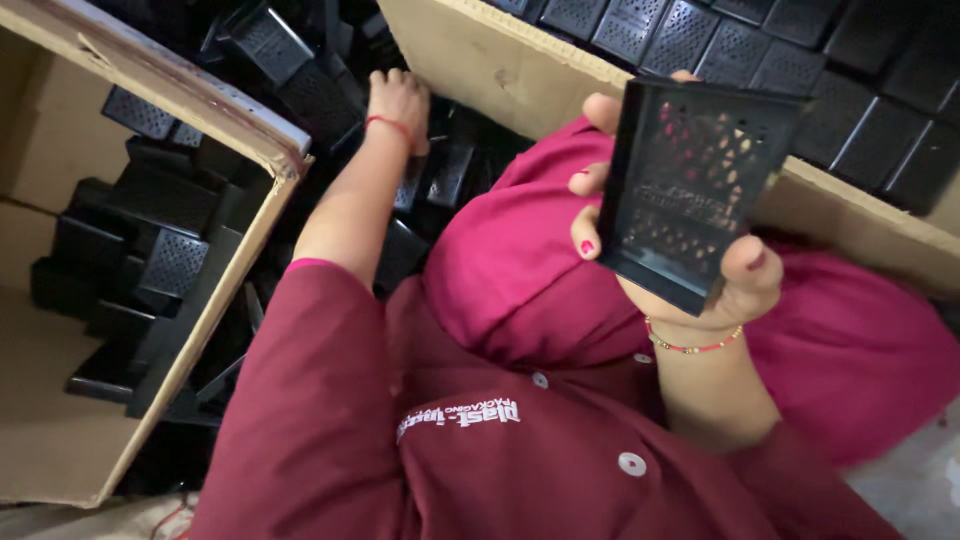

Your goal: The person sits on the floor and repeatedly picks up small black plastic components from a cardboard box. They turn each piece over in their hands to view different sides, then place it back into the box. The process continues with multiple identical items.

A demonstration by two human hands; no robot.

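Note:
My right hand (742, 288) holds a black perforated plastic tray (690, 190) upright in front of me, thumb on its lower right corner and fingers along its left edge. My left hand (398, 100) reaches forward and down into a loose pile of similar black trays (300, 70) between two cardboard boxes. Its fingertips are buried among the pieces, so I cannot tell whether it grips one. A red thread is tied around that wrist.
An open cardboard box (60, 440) at the left holds several black trays (150, 240). Another cardboard box (500, 60) at the upper right carries neat rows of the same trays (800, 50). My knee under pink cloth (520, 270) fills the middle.

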